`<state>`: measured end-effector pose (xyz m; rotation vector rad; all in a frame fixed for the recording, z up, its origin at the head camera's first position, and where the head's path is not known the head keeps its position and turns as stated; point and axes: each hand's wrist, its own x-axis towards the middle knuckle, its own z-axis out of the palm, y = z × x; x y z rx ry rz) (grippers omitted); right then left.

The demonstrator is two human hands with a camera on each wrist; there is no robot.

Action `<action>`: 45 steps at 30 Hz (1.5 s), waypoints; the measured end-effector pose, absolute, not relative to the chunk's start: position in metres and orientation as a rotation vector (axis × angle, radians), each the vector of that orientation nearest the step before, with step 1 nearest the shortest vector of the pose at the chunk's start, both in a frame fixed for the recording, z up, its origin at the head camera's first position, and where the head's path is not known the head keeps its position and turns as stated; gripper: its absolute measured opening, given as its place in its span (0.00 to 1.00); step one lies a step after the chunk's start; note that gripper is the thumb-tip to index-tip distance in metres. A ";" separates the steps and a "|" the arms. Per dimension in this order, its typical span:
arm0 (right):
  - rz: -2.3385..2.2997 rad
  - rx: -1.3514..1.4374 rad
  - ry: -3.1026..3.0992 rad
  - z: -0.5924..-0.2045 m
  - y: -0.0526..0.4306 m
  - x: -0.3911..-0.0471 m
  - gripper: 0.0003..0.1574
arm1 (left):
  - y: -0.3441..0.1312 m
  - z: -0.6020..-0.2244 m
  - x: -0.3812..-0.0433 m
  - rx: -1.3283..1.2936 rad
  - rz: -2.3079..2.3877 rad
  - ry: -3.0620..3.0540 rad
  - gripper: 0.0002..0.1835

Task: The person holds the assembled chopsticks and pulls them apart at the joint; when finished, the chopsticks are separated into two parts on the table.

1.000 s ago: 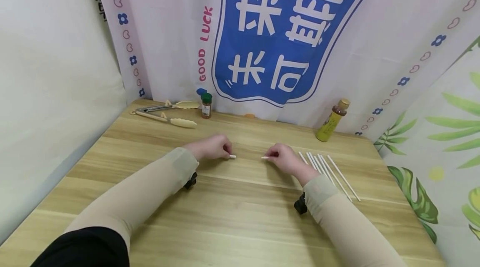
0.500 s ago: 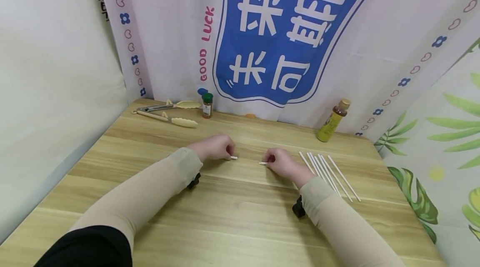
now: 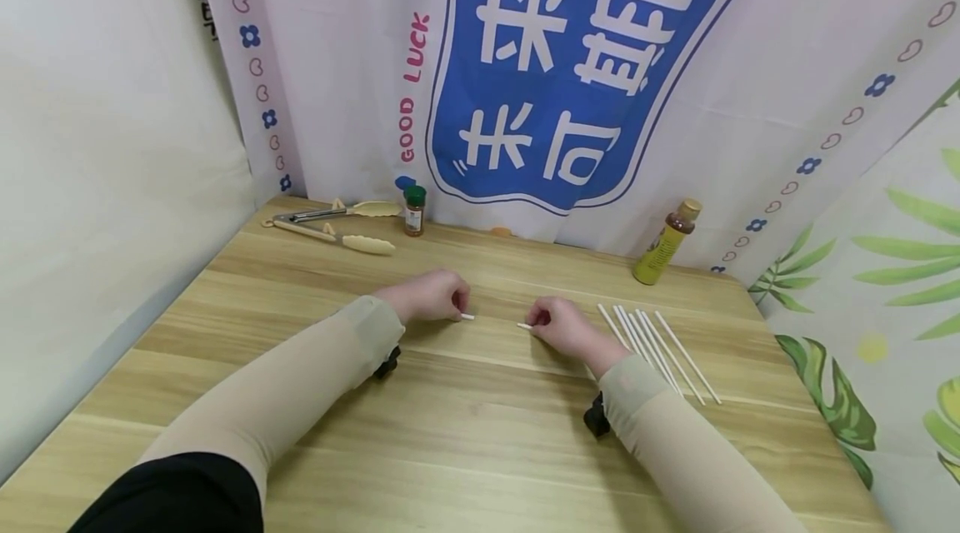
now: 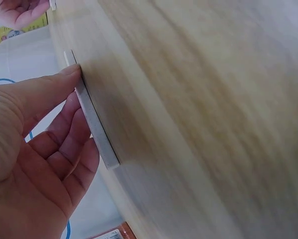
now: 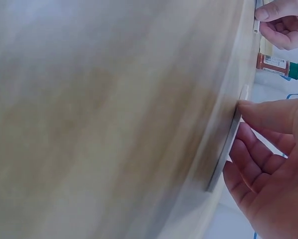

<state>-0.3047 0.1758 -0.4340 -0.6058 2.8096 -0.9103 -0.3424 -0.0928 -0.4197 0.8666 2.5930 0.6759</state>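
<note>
In the head view my left hand (image 3: 426, 296) is at the middle of the table, with a short white stick (image 4: 95, 119) pinched between thumb and fingers. The left wrist view shows this stick lying along the wooden surface. To the right, my right hand (image 3: 566, 326) pinches another short white stick (image 5: 223, 157), also low at the tabletop. The two sticks' inner tips face each other with a gap between them. Beside the right hand several longer white sticks (image 3: 687, 356) lie roughly side by side, partly hidden by the wrist and sleeve.
Tongs (image 3: 315, 231) lie at the back left of the wooden table (image 3: 450, 450). Next to them stands a small green-capped spice jar (image 3: 414, 212). A yellow-labelled bottle (image 3: 662, 246) stands at the back right, against the printed cloth (image 3: 337, 83).
My right hand has moved slightly toward me and left, and its stick's tip has dropped a little. My left hand has shifted only slightly right. Both keep their pinch on the white sticks.
</note>
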 end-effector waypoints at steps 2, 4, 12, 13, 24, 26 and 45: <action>-0.913 -0.609 2.808 -0.431 0.179 -0.305 0.07 | -0.092 -0.419 -0.343 0.878 0.664 2.593 0.05; -0.910 -0.585 2.816 -0.426 0.185 -0.305 0.07 | -0.091 -0.419 -0.343 0.889 0.658 2.592 0.05; -0.640 -0.366 2.909 -0.388 0.241 -0.306 0.10 | -0.090 -0.417 -0.342 0.896 0.667 2.581 0.05; -0.595 -0.329 2.901 -0.384 0.249 -0.304 0.09 | -0.090 -0.417 -0.342 0.893 0.671 2.579 0.05; -0.447 -0.166 2.848 -0.389 0.286 -0.283 0.11 | -0.093 -0.421 -0.342 0.870 0.673 2.585 0.06; -0.444 -0.152 2.864 -0.395 0.289 -0.282 0.10 | -0.093 -0.421 -0.343 0.885 0.678 2.587 0.07; -0.472 -0.297 2.941 -0.397 0.252 -0.291 0.03 | -0.093 -0.421 -0.342 0.847 0.742 2.561 0.06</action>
